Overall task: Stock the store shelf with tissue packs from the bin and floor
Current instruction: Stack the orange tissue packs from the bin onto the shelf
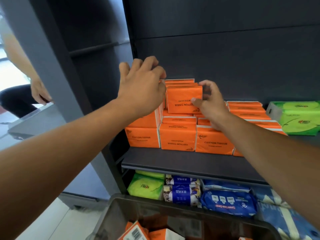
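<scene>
Orange "cotton tissue" packs (178, 137) are stacked in layers on the dark shelf (173, 163). One orange pack (181, 98) stands on the top layer. My right hand (210, 103) grips its right side with thumb and fingers. My left hand (142, 85) rests, fingers spread and bent, over the top of the packs at the left of that same layer; whether it grips one I cannot tell. More orange packs (138, 232) lie in the dark bin (190, 213) below, near the bottom edge.
Green tissue packs (299, 116) sit at the shelf's right end. The lower shelf holds green (146, 187), blue-and-white (182, 191) and blue packs (228, 202). Another person's hand (40, 91) hangs at the far left beyond a grey pillar (57, 66).
</scene>
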